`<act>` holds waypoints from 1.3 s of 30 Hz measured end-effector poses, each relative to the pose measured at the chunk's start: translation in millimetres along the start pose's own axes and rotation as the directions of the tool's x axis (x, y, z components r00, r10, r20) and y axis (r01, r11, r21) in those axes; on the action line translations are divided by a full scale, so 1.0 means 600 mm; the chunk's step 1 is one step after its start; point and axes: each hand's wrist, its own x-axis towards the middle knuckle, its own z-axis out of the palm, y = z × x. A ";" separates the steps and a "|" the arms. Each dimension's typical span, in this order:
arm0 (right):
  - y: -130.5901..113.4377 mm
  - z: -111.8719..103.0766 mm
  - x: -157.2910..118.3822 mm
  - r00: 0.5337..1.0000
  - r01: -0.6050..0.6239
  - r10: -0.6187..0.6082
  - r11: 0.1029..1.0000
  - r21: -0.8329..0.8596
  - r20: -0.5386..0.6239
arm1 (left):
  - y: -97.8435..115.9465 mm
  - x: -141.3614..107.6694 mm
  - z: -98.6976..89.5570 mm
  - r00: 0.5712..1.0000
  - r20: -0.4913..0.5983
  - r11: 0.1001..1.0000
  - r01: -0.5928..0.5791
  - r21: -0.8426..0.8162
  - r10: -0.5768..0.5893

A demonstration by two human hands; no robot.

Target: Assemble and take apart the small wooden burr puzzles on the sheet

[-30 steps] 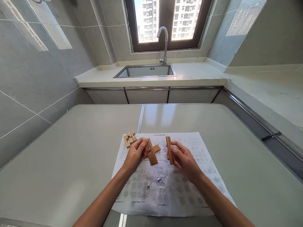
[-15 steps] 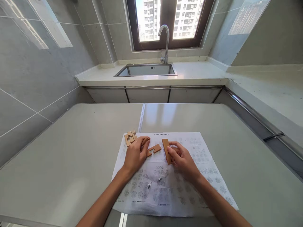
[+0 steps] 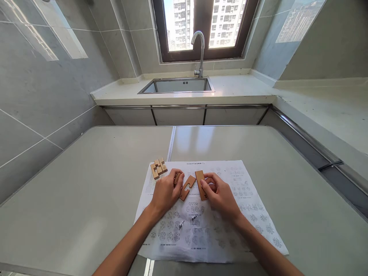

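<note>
My left hand [image 3: 168, 190] is closed around brown wooden puzzle pieces. One of them, a flat notched wooden puzzle piece [image 3: 184, 194], sticks out to the right at a slant, its cut-out facing right. Another piece shows partly between the fingers. My right hand [image 3: 219, 193] grips a plain-faced flat wooden piece [image 3: 200, 183] with a dark mark at its lower end, thumb on its face. The two held pieces are close together at their upper ends. Paler notched wooden blocks [image 3: 158, 167] lie in a group beyond my left hand, on the printed paper sheet [image 3: 198, 237].
The sheet, with rows of printed diagrams and two small dark bits [image 3: 181, 225] on it, lies on a light folding table [image 3: 71, 191]. Behind the table stand a counter [image 3: 238, 84], a sink [image 3: 176, 86] and a faucet [image 3: 202, 53]. Tiled walls flank both sides.
The notched piece in my left hand has turned from nearly level to a steeper slant. My right hand and its piece have shifted slightly left.
</note>
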 end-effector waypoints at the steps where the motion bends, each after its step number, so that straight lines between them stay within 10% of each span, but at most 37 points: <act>1: 0.001 0.000 0.000 1.000 0.026 -0.027 0.998 -0.058 -0.011 | 0.000 0.000 0.000 1.000 -0.003 1.000 -0.002 0.003 0.002; 27: 0.011 0.000 0.001 0.994 0.092 -0.108 0.945 -0.315 -0.032 | -0.001 0.002 0.005 0.993 -0.022 0.993 -0.114 -0.029 0.113; 39: 0.013 -0.003 -0.002 0.984 0.077 -0.152 0.825 -0.560 -0.089 | 0.003 0.003 0.003 0.909 0.117 0.914 -0.388 -0.115 0.400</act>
